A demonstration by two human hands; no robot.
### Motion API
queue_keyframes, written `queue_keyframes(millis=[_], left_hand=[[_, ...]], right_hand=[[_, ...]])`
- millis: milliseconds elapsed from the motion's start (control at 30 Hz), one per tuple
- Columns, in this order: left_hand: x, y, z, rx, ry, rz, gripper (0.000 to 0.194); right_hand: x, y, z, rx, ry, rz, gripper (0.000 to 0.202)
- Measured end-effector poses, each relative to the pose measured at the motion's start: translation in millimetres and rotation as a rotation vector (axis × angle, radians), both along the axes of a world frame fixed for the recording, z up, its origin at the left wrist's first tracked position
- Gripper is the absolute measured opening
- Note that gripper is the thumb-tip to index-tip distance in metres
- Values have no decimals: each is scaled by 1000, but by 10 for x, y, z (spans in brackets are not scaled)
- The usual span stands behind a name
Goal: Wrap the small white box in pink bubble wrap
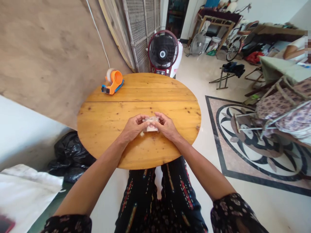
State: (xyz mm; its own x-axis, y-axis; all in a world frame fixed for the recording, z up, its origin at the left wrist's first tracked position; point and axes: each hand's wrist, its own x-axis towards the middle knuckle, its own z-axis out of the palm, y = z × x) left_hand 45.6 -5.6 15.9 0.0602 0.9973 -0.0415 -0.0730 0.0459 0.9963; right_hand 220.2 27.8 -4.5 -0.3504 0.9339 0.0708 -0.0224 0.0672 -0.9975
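Observation:
A small white packet in clear plastic [152,128] is held just above or on the wooden round table [167,92], close to its front half. My left hand [135,127] grips the packet's left side, fingers curled behind it and thumb on the near face. On the right side my right hand [167,125] holds it the same way, its thumb near the other thumb. A small pale scrap [142,133] lies by the left thumb. Markings on the packet are too small to read.
An orange tape dispenser [115,83] stands at the table's back left. Behind the table is a dark red fan [163,53]. Black bags [73,150] lie on the floor at the left. A person's arm [293,51] shows at the far right, by a covered table.

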Motion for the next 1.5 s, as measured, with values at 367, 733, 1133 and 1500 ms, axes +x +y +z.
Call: queue_keyframes(millis=[367, 733, 1133, 1500], left_hand=[[8, 27, -28, 55, -22, 12, 50], [5, 20, -50, 92, 44, -37, 67], [42, 39, -80, 79, -78, -70, 78], [39, 30, -62, 67, -80, -79, 76]], right_hand=[[-6, -49, -47, 307, -192, -144, 64], [13, -54, 8, 449, -323, -149, 59], [6, -73, 50, 490, -399, -178, 54], [115, -78, 132, 420, -326, -135, 53]])
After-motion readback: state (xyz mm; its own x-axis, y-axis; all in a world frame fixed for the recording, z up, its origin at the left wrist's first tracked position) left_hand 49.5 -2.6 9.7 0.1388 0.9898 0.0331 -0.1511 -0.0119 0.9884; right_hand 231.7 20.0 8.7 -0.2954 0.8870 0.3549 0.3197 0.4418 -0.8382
